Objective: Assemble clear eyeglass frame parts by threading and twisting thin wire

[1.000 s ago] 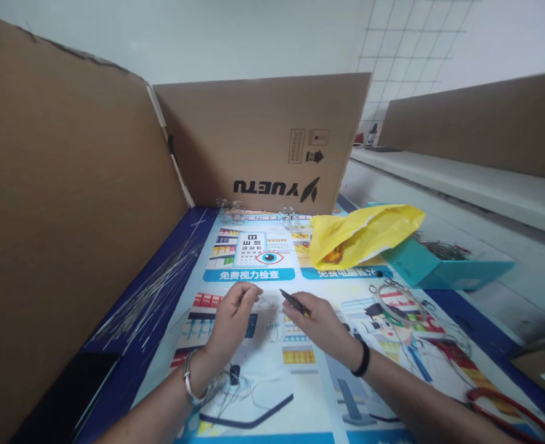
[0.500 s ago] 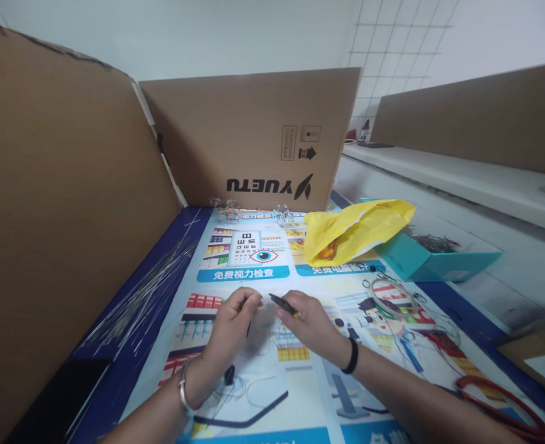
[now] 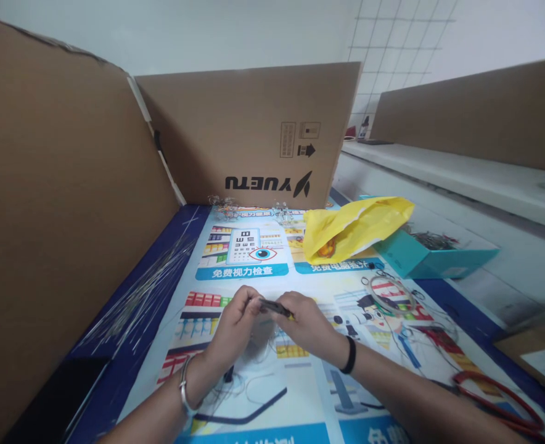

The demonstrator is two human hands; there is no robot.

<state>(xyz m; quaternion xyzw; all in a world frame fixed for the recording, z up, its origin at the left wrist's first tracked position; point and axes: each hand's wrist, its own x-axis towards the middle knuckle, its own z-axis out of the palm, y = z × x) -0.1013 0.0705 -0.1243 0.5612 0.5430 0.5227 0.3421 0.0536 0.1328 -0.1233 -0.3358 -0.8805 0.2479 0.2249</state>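
My right hand (image 3: 310,319) grips small pliers (image 3: 275,307) with dark jaws and a bit of yellow at the handle. The jaws point left and reach the fingertips of my left hand (image 3: 236,320). Thumb and forefinger of that left hand are pinched together; what lies between them is too small or too hidden to name. Below the hands, thin wire (image 3: 238,388) lies in loose loops on the printed sheet (image 3: 272,425). A dark curved strip (image 3: 254,416) rests in front of the loops.
Long thin wires (image 3: 136,302) lie at the left beside a dark flat object (image 3: 57,401). A yellow bag (image 3: 360,228), a teal box (image 3: 443,259) of wire pieces, a wire coil (image 3: 393,295) and a red coil (image 3: 499,401) are on the right. Cardboard panels (image 3: 249,129) stand behind and left.
The pliers have moved left, so their jaws now meet my left fingertips, where a gap showed before. My left hand has stayed nearly in place.
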